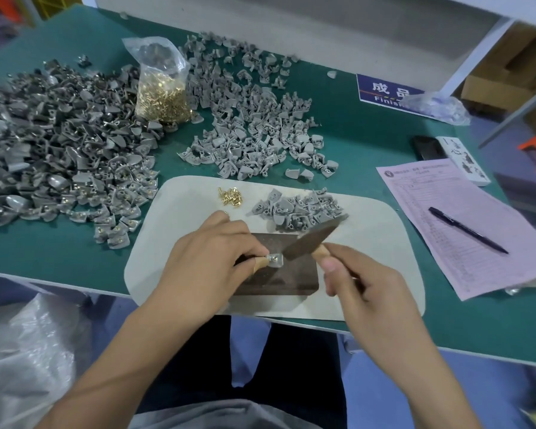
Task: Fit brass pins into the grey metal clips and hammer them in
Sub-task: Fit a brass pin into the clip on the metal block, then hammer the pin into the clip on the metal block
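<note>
My left hand (212, 258) pinches a grey metal clip (275, 260) with a brass pin in it, holding it down on a dark metal block (291, 278). My right hand (364, 283) grips the wooden handle of a small hammer (314, 236), whose dark head is tilted just above and right of the clip. A few loose brass pins (230, 196) and a small heap of grey clips (294, 210) lie on the pale mat (378, 243) behind the block.
On the green table (369, 125) lie a big pile of pinned clips (59, 144) at left, a bag of brass pins (161, 85), spread clips (251, 119) at centre, and a pink form (464, 224) with a pen (468, 230) and phone (427, 147) at right.
</note>
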